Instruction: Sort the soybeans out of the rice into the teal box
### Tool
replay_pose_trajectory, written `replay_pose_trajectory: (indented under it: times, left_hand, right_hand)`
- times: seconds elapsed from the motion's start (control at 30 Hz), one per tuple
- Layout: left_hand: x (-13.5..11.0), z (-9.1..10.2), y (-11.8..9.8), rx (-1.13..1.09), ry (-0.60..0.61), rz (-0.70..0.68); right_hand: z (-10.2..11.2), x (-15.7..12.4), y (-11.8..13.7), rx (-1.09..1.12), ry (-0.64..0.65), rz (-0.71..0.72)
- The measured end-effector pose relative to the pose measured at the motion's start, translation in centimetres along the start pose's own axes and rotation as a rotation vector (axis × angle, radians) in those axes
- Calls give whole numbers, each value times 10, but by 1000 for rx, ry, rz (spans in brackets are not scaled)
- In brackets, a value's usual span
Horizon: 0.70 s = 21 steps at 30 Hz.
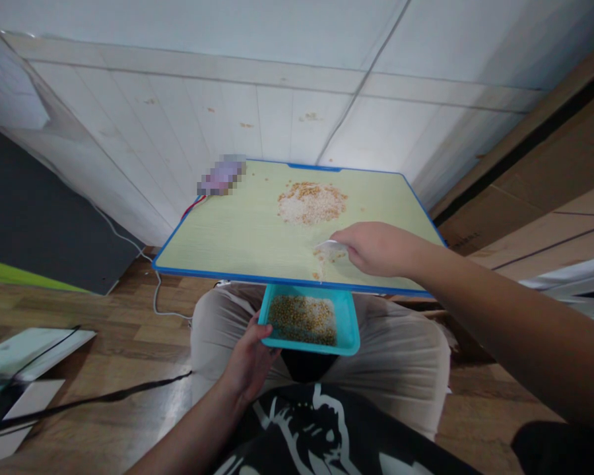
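My left hand (251, 361) grips a turquoise plastic tray (347, 322) by its left near corner, thumb over the rim. Yellow and white grains (301, 320) cover its bottom. The tray sits just below the near edge of a small pale-green table (228, 231) with a blue border. Above the tabletop, my right hand (376, 249) is closed on a thin white piece (327, 243); its full shape is hidden by the fingers. Loose grains (319, 264) lie beside and below it, reaching the near edge. Farther back spreads a pile of mixed white and yellow grains (311, 203).
A blurred pinkish-purple object (222, 175) with a red cord lies on the table's far left corner. The white wall (218, 112) stands right behind the table. Cardboard boxes (525, 171) rise on the right, and a dark panel (49, 218) stands on the left.
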<state>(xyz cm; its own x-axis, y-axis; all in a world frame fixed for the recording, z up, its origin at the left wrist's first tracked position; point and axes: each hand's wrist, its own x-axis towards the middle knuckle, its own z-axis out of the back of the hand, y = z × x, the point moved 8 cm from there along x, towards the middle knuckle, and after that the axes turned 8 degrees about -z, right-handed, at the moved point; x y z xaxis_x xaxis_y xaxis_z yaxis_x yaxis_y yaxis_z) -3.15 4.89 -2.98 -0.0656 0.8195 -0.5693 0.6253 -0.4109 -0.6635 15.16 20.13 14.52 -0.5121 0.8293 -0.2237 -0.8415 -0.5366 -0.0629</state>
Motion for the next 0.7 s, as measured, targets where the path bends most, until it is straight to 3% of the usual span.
replay_pose_trajectory:
  times: [0.7]
  left_hand:
    - [-2, -6, -1, -4, 38, -1]
  right_hand:
    - [1, -13, 12, 3, 37, 3]
